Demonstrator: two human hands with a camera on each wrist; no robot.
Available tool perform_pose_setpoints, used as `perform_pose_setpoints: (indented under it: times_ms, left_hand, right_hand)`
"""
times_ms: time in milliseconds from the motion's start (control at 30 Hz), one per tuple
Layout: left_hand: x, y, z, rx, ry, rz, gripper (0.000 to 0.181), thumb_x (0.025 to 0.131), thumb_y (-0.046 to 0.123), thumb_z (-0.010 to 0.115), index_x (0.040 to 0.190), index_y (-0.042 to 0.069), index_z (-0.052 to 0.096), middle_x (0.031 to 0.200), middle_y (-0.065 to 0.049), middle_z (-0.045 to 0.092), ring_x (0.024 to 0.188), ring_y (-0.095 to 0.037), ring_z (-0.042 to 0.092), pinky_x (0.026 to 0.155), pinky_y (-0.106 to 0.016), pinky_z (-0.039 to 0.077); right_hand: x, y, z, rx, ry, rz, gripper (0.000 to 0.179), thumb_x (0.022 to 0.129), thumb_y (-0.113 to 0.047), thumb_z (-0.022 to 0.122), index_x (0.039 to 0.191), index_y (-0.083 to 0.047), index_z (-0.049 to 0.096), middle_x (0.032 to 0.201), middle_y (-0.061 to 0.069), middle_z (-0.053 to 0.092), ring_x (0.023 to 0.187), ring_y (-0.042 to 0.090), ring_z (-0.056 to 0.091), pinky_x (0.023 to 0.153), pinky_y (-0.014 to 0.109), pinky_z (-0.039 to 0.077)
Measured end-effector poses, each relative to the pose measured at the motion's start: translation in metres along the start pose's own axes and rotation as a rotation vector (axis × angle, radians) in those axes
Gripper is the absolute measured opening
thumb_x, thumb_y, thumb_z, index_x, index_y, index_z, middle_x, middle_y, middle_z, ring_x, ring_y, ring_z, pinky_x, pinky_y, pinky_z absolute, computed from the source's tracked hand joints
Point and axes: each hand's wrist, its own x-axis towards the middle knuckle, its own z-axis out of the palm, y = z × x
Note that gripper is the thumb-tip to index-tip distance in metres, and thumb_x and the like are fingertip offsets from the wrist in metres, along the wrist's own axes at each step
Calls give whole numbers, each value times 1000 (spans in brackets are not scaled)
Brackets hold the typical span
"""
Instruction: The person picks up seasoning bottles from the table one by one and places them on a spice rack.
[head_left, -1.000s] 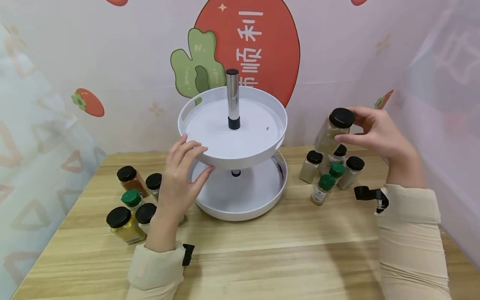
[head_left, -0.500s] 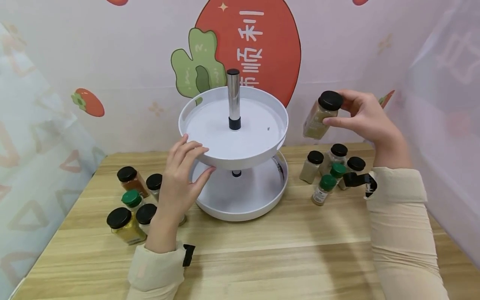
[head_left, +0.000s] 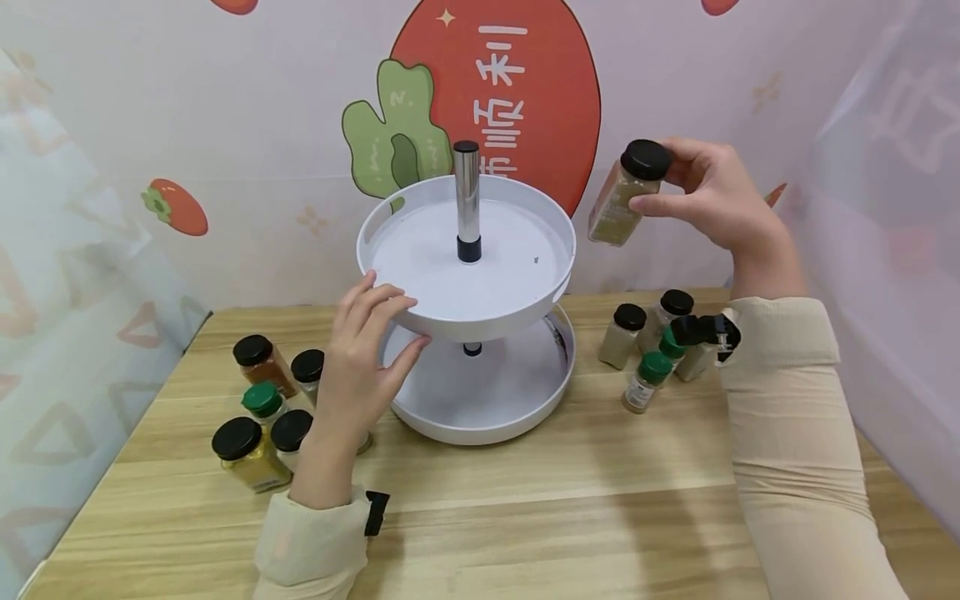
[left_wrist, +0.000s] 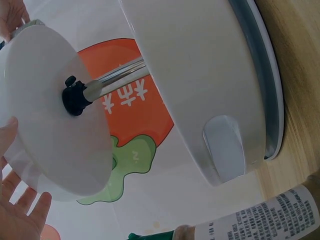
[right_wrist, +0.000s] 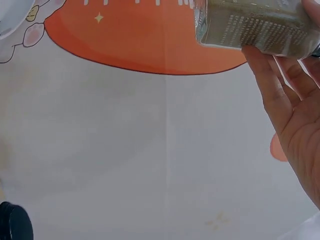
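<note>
My right hand [head_left: 708,196] holds a square spice jar [head_left: 617,204] with a black lid in the air, right of the tiered tray. The jar is tilted, its lid toward the upper right; greenish-brown powder shows inside, and printed text on its side in the right wrist view. A white two-tier tray [head_left: 480,427] with a chrome post [head_left: 467,196] stands in the middle of the table. At the upper tier's front left rim, my left hand [head_left: 360,358] grips with its fingers along the rim and its thumb beneath; the left wrist view shows this tier's underside [left_wrist: 55,145].
Right of the tray stand several spice jars, including a green-lidded one [head_left: 640,392] and a black-lidded one [head_left: 619,340]. More jars stand at the left, among them a yellow one [head_left: 258,468] and a reddish one [head_left: 270,373]. A printed curtain [head_left: 277,117] hangs behind the table [head_left: 525,517].
My right hand has lifted the spice jar and carried it leftward, from just above the right group toward the tray. My left hand stays at the upper tier's rim.
</note>
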Motion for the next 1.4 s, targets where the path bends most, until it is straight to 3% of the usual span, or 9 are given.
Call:
perform_pose_setpoints:
  times_ms: [300,767,1000,1267,1400]
  left_hand:
    - [0,0,-2,11,-4,-8,44,77,7,85,116,3,65,125,-16,61,141,-39,42,123,-41,35]
    - [-1,-1,1,17,-4,7,44,77,6,84,116,4,64,125,-15,61,140,-39,42,123,-40,36]
    - [-2,-1,5,4,6,6,44,76,5,85,115,4,64,124,-15,61,139,-39,43,122,-42,37]
    - [-1,0,8,9,3,10,45,76,5,85,115,5,64,124,-15,61,140,-38,42,121,-40,38]
    - [1,0,7,37,-7,9,46,76,6,85,116,5,64,126,-14,61,141,-37,42,120,-41,40]
  right_hand:
    - [28,-12,16,-143,-19,28,43,79,5,77,120,-8,68,105,-7,73,99,7,68,81,13,55]
    - [64,-19,47,-140,-47,82,50,83,-7,78,130,-10,63,114,1,67,100,18,64,81,15,60]
    - [75,-15,67,-221,-94,125,50,84,-11,79,131,-11,62,119,3,66,104,17,64,97,29,56]
    - [81,-6,80,-139,-68,149,49,85,-9,78,131,-12,63,119,3,67,103,18,62,92,24,59]
    - [81,0,86,-100,-96,150,48,85,-8,77,131,-11,64,114,2,68,99,19,63,88,22,60]
